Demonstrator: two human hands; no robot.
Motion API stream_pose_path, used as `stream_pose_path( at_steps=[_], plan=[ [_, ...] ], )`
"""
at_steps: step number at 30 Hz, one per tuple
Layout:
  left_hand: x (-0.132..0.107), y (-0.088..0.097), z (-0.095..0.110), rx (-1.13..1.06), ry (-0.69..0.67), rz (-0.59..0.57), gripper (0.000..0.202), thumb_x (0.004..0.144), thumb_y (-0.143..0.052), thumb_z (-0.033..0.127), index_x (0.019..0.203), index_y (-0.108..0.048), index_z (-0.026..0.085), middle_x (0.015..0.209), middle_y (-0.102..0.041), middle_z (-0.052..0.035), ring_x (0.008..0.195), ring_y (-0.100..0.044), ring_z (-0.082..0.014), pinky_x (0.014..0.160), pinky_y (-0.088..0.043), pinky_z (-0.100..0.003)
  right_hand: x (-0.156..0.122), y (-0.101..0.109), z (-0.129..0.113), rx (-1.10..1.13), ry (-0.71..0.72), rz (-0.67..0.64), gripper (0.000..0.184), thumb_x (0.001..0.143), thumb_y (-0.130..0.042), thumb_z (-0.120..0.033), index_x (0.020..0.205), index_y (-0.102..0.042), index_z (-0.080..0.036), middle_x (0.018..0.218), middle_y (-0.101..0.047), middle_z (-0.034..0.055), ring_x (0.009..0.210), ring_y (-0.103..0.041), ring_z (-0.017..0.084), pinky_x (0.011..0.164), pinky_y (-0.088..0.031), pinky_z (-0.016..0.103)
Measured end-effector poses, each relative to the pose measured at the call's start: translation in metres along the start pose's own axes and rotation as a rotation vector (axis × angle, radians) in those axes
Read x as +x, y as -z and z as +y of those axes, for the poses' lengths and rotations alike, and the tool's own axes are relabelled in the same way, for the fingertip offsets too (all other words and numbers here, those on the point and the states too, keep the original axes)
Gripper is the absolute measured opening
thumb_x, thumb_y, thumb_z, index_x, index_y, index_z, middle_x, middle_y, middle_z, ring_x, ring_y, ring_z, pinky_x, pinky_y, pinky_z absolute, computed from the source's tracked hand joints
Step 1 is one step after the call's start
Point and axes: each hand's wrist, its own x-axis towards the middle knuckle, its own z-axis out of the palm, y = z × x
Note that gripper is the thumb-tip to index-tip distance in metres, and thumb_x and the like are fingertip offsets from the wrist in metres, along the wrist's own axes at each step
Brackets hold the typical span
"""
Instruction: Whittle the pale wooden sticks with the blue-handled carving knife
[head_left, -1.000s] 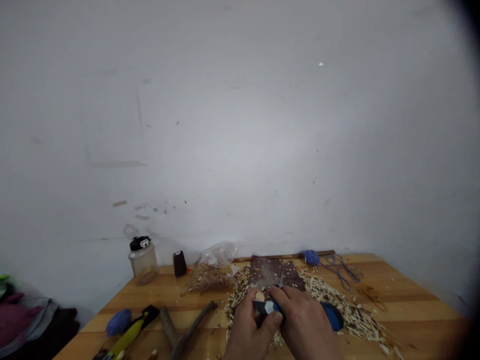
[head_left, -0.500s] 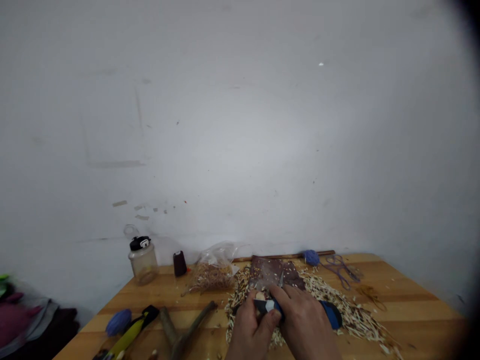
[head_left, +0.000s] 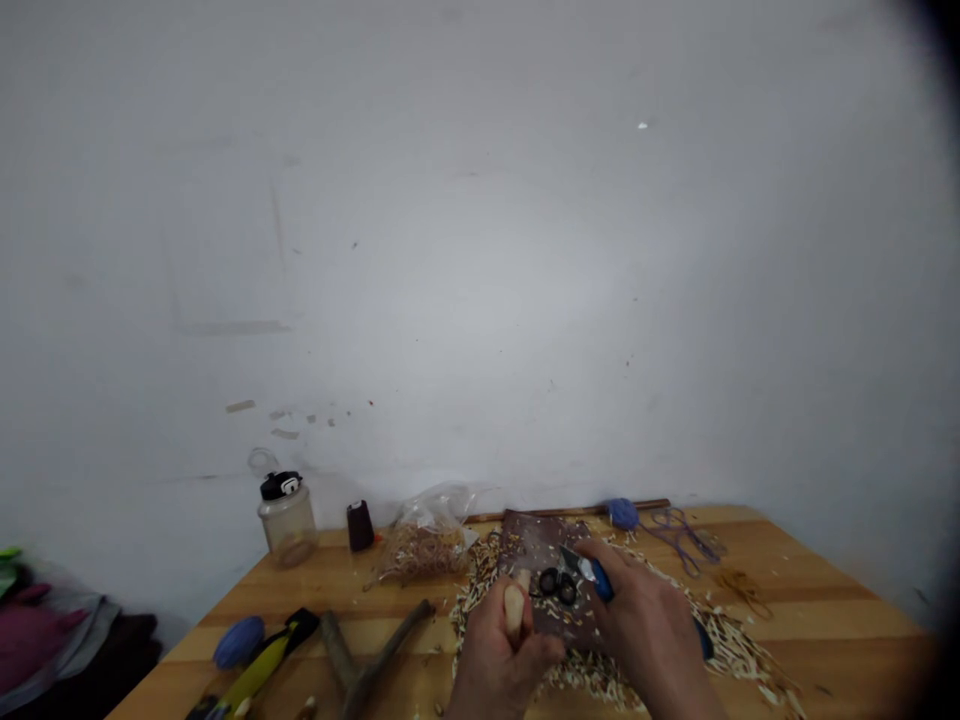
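My left hand [head_left: 495, 655] is closed around a pale, peeled piece of wood [head_left: 514, 612], whose end sticks up between thumb and fingers. In my right hand [head_left: 651, 622] is a blue-handled utility knife [head_left: 600, 578], its blade out and pointing up and left, apart from the wood. Below and between the hands lies a dark brown mat [head_left: 525, 535] strewn with chips. Black-handled scissors [head_left: 559, 586] rest on it; their blades cannot be made out. Wood shavings [head_left: 600, 680] are heaped around the mat.
Left on the wooden table are a forked branch [head_left: 382, 660], a yellow-and-black tool [head_left: 259, 670] and a purple yarn ball [head_left: 240, 642]. Toward the wall stand a clear jar [head_left: 289, 525], a dark thread spool [head_left: 360, 527], a plastic bag [head_left: 427, 545] and blue-purple yarn [head_left: 622, 514].
My hands have moved apart. The knife has swung right, away from the wood, and the scissors on the mat now show between the hands.
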Motion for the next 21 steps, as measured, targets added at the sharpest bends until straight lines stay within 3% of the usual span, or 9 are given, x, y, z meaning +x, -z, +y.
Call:
stream_pose_path(
  at_steps=[4, 11, 21],
  plan=[
    [0.004, -0.002, -0.007, -0.092, -0.035, -0.027, 0.058, 0.054, -0.065, 0.07, 0.063, -0.037, 0.02, 0.056, -0.031, 0.0082, 0.052, -0.026, -0.0075, 0.048, -0.023, -0.02, -0.003, 0.0, -0.012, 0.085, 0.108, -0.054, 0.04, 0.069, -0.054, -0.008, 0.101, -0.063, -0.031, 0.088, -0.069, -0.0031, 0.074, -0.064, 0.015, 0.065, -0.041, 0.023],
    [0.006, -0.005, -0.006, -0.215, -0.039, -0.029, 0.056, 0.058, -0.067, 0.066, 0.077, -0.048, 0.018, 0.06, -0.039, 0.0064, 0.055, -0.032, -0.0083, 0.051, -0.032, -0.02, -0.011, -0.007, -0.029, 0.026, 0.252, -0.066, 0.043, 0.069, -0.051, -0.002, 0.1, -0.062, -0.03, 0.082, -0.066, -0.0015, 0.074, -0.061, 0.015, 0.068, -0.038, 0.023],
    [0.004, -0.002, -0.016, -0.001, -0.047, 0.015, 0.061, 0.064, -0.058, 0.069, 0.092, -0.052, 0.016, 0.068, -0.049, 0.0015, 0.061, -0.042, -0.0124, 0.058, -0.037, -0.022, -0.01, -0.006, -0.03, -0.024, 0.291, -0.039, 0.042, 0.071, -0.05, -0.001, 0.099, -0.062, -0.029, 0.08, -0.065, -0.0018, 0.071, -0.06, 0.016, 0.066, -0.036, 0.025]
  ],
)
